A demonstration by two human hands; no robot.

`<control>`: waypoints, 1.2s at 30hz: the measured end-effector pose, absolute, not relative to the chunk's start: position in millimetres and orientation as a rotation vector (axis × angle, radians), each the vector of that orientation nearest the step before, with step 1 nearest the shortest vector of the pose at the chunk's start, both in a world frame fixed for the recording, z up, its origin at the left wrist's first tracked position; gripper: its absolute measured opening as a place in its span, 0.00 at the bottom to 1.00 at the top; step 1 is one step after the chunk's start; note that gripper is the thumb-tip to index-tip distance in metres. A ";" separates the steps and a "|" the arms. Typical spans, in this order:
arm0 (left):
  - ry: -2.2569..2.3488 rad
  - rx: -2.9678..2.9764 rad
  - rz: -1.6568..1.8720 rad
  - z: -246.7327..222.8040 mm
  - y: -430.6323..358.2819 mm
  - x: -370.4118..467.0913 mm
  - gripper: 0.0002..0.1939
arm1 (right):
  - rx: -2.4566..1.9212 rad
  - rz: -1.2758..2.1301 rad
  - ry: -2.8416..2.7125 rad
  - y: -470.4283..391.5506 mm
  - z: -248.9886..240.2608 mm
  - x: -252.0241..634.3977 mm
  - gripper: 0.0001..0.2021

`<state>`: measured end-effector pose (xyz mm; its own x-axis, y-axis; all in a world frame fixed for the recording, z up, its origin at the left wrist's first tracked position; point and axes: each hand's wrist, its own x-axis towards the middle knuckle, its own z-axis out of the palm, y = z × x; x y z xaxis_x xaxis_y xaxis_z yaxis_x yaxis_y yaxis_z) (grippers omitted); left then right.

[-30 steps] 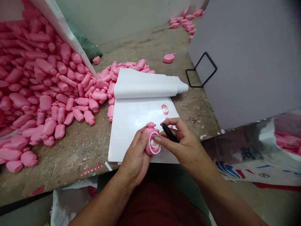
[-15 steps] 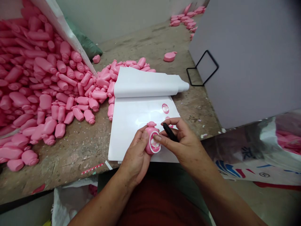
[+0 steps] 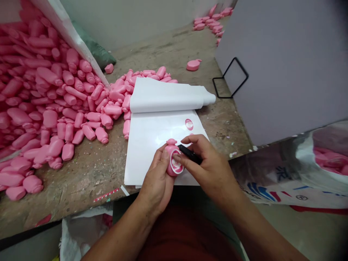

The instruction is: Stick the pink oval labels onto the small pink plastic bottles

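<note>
A small pink bottle (image 3: 171, 143) stands nearly upright in my left hand (image 3: 157, 174), whose fingers are wrapped round its side. On the front of the bottle is an oval pink and white sticker (image 3: 177, 166). My right hand (image 3: 208, 159) is closed round a black pen-like tool (image 3: 190, 154), and its thumb presses on the sticker. Both hands are above a white sticker sheet (image 3: 149, 137), which carries another oval sticker (image 3: 189, 124) near its right edge. The far part of the sheet is curled over into a roll (image 3: 168, 98).
A big heap of pink bottles (image 3: 54, 119) spills from a white-walled box (image 3: 81, 40) at the left. A grey panel (image 3: 285, 72) with a black wire stand (image 3: 231, 78) rises at the right. One pink piece (image 3: 193, 65) lies behind the sheet. A printed sack (image 3: 272, 181) hangs below right.
The black tool has tilted flatter, and its tip has come closer to the bottle. My right hand has shifted slightly left. My left hand still holds the bottle.
</note>
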<state>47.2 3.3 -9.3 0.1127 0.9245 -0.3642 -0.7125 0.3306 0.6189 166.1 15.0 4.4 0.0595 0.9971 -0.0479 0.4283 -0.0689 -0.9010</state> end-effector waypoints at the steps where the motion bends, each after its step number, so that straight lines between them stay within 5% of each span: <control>1: 0.786 0.312 1.232 -8.8 3.3 48.5 0.11 | -1.612 0.899 -1.502 14.5 5.6 165.2 0.14; 11: 0.765 0.279 1.244 -4.1 2.1 54.0 0.10 | -1.588 0.792 -1.557 8.2 8.2 162.3 0.15; 18: 0.725 0.270 1.277 4.1 -1.1 55.4 0.12 | -1.621 0.647 -1.586 7.8 10.3 164.7 0.25; 30: 0.758 0.077 1.090 10.5 5.5 43.6 0.11 | -1.682 1.042 -1.519 -0.7 -1.1 179.2 0.38; 36: 0.786 0.109 1.009 14.3 5.1 34.0 0.14 | -1.423 1.162 -1.241 3.7 -2.6 188.0 0.25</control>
